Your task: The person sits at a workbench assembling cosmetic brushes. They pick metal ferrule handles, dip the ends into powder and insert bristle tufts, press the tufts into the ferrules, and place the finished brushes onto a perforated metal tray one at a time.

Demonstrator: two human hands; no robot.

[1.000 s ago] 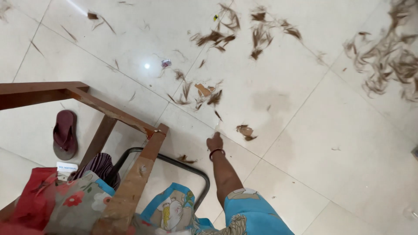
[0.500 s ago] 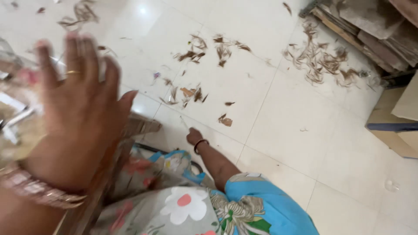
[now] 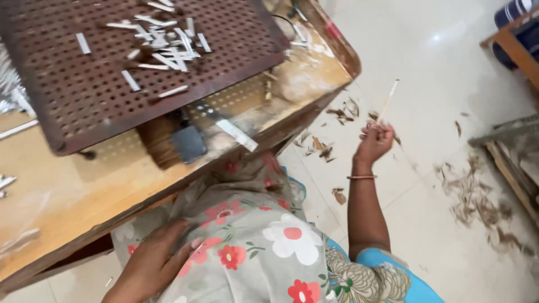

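Your right hand (image 3: pixel 373 143), arm stretched out over the floor, pinches a thin stick (image 3: pixel 388 101) pointing up and slightly right; your left hand (image 3: pixel 157 261) rests open-palmed on flowered cloth (image 3: pixel 269 235).

No packages, labels, signs or screens are visible in this view. No item shown carries a readable panel or wrapper.

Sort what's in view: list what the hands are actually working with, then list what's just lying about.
In hand:
- right hand raised, gripping a thin pale stick
- left hand resting on the flowered cloth

Lying about:
- perforated tray with small white strips
- wooden table
- dry shavings on the tiled floor
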